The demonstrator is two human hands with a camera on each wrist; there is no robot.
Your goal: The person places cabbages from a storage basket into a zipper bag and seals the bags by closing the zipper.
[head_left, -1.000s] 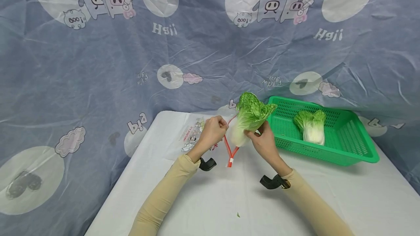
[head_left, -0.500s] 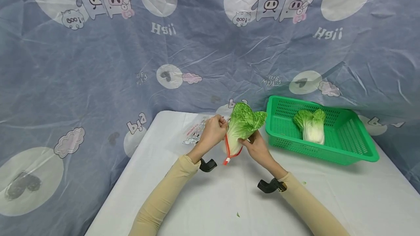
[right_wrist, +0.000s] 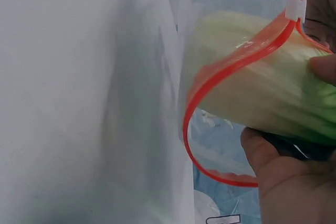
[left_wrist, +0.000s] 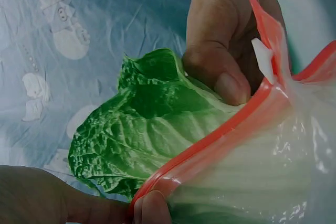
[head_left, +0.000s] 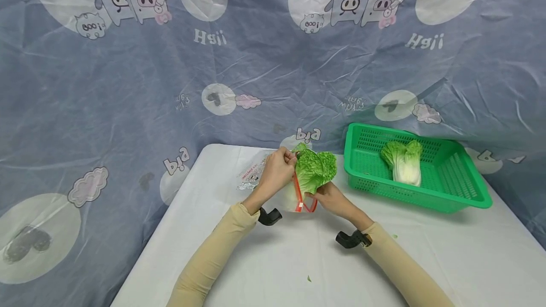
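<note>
A head of napa cabbage (head_left: 314, 169) lies tilted with its pale stem end inside a clear zip bag (left_wrist: 294, 156). Its green leaves stick out past the bag's red zipper edge (right_wrist: 231, 69). My left hand (head_left: 276, 170) pinches that red edge between thumb and finger, beside the leaves. On the other side my right hand (head_left: 334, 199) grips the cabbage, its thumb (left_wrist: 231, 85) against the leaf just outside the mouth. A white slider (right_wrist: 295, 8) sits on the zipper, near the right hand. Much of the bag is hidden behind my left hand in the head view.
To the right stands a green perforated basket (head_left: 420, 198) with another napa cabbage (head_left: 406, 167) in it. Small leaf scraps (head_left: 309, 278) lie on the white table (head_left: 273, 269). A printed grey-blue cloth (head_left: 273, 60) hangs behind the table.
The cabbage has moved down and left, stem first, into the bag, carried by my right hand. My left hand stays nearly in place, holding the bag's edge.
</note>
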